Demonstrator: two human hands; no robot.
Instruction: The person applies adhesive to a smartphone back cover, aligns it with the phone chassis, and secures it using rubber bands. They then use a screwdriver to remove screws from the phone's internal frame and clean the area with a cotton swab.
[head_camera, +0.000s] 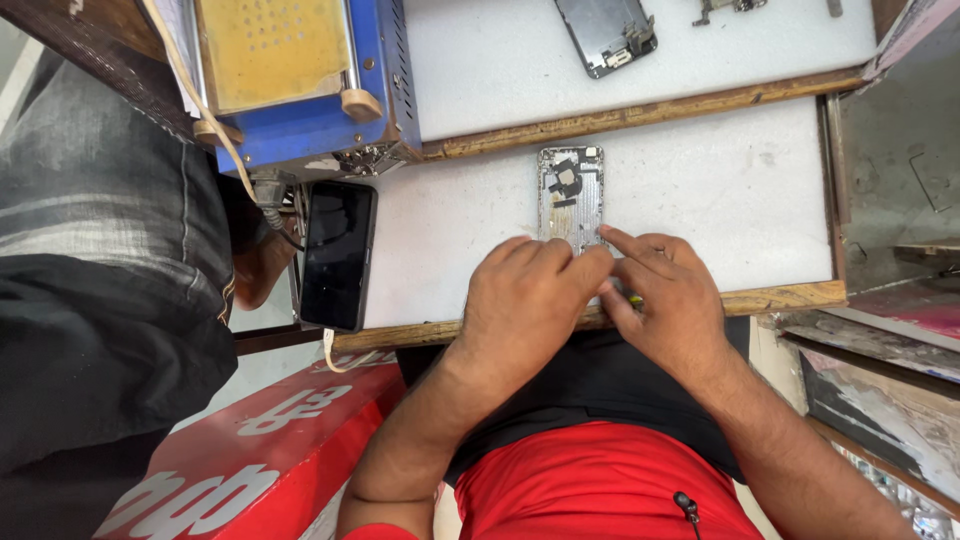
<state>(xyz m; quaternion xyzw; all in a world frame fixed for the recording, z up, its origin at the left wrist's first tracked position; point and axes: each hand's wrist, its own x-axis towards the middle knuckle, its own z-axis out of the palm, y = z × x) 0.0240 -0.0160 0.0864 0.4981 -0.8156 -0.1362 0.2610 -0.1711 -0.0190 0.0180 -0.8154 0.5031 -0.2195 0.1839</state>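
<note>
Pressing opened phone shell (570, 195) on white worktop (720, 190): left hand (520, 300) fingers curled on it, right hand (665, 295) pinching small tool.

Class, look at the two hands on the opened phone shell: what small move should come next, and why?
Probably steady the shell with the left hand while the right hand works its lower end: both hands already cover that end, and the right forefinger rests on its edge.
</note>
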